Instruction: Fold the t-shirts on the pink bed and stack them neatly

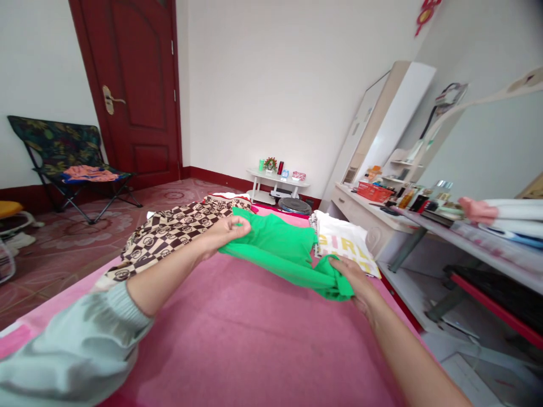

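Note:
A bright green garment (280, 240) is stretched between my two hands over a pink bed cover (254, 339); its exact kind does not show. My left hand (229, 230) pinches its left end, fingers closed. At the other end my right hand (350, 277) grips a bunched part of the cloth. The near edge of the garment hangs in a loose roll between them. Left of the green cloth lies a brown and cream checkered garment (169, 232). Beyond my right hand is a white shirt (343, 234) with yellow and pink letters, lying flat.
A dressing table (394, 217) with a red basket (374, 191) and several bottles runs along the right. At the far wall stands a small white table (275, 178). A folding chair (80, 164) with clothing on it is at left, beside a dark red door (136, 85).

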Tool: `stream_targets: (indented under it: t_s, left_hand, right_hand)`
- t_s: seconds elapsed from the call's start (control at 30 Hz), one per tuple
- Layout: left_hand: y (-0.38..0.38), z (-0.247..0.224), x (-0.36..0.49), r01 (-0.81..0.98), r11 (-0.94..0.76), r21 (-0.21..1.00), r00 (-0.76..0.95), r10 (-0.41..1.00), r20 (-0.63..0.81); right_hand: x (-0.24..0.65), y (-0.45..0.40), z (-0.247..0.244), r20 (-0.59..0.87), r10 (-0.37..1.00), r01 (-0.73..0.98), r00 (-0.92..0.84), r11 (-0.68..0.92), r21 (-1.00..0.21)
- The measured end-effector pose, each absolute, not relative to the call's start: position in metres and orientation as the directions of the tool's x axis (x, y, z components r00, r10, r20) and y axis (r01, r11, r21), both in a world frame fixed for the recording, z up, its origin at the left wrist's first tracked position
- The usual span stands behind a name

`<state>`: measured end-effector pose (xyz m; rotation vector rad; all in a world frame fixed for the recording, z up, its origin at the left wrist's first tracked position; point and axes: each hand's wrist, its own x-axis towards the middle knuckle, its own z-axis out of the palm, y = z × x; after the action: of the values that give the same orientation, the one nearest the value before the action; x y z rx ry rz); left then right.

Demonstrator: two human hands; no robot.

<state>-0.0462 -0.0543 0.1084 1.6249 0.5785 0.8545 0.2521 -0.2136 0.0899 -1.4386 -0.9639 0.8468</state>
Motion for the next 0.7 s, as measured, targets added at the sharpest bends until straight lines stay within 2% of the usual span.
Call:
stream_targets:
  t_s: [0.07,0.13,0.2,0.27,0.37,0.5,0.6,0.7]
  left_hand:
    - [-0.065,0.109,-0.063,0.116,-0.358,0.926,0.725,0.668,0.168]
    - [-0.080,0.101,-0.083,0.258,-0.447,0.857,0.830,0.557,0.041]
    - [-0.095,0.086,-0.103,0.354,-0.469,0.809,0.892,0.429,-0.141]
    - [-0.107,0.074,-0.123,0.404,-0.466,0.787,0.906,0.326,-0.272]
    - [-0.117,0.069,-0.142,0.449,-0.474,0.758,0.891,0.308,-0.335]
    - [-0.129,0.071,-0.143,0.493,-0.525,0.694,0.849,0.463,-0.252]
    - [-0.142,0.064,-0.132,0.477,-0.565,0.673,0.838,0.523,-0.155]
    - [-0.149,0.065,-0.125,0.401,-0.638,0.657,0.877,0.474,-0.075]
  right_hand:
    - [0.249,-0.234,0.097,-0.001,0.968,0.217,0.251,-0.058,-0.974]
    - [0.245,-0.261,0.101,-0.068,0.997,0.383,0.037,-0.077,-0.921]
    - [0.245,-0.289,0.100,-0.211,0.961,0.536,-0.178,-0.085,-0.840]
    - [0.248,-0.311,0.094,-0.329,0.903,0.605,-0.275,-0.103,-0.790]
    - [0.259,-0.321,0.079,-0.296,0.940,0.541,-0.172,-0.161,-0.825]
    - [0.266,-0.306,0.049,-0.181,0.968,0.518,0.172,-0.245,-0.820]
    - [0.258,-0.296,0.026,-0.099,0.977,0.552,0.187,-0.188,-0.812]
    - [0.251,-0.293,0.020,-0.026,0.978,0.601,0.208,-0.149,-0.785]
